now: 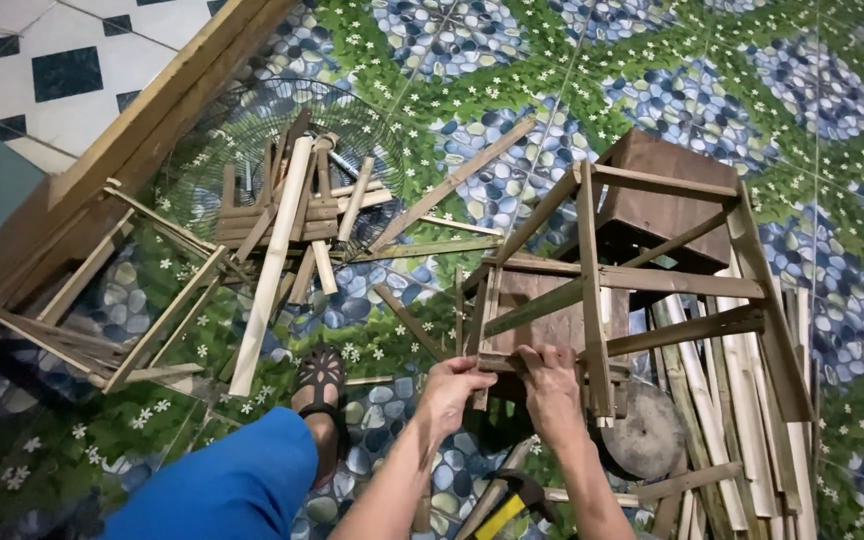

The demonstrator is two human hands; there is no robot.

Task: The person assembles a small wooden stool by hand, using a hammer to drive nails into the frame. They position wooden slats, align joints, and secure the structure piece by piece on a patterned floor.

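A bamboo-slat frame [642, 280], shaped like a small open crate, stands in front of me on the patterned floor. My left hand [449, 388] grips the near bottom corner of the frame, fingers curled over a slat. My right hand [550, 385] sits right beside it, fingers closed on the same near bottom slat. A dark brown wooden block [667, 190] lies behind the frame, seen through it.
Loose bamboo slats [277, 250] and a second slat frame [102, 310] lie on the left over a round wire grille [352, 120]. A bundle of bamboo strips [752, 400] lies right. A hammer with a yellow-black handle [500, 510] rests near my knee [232, 485].
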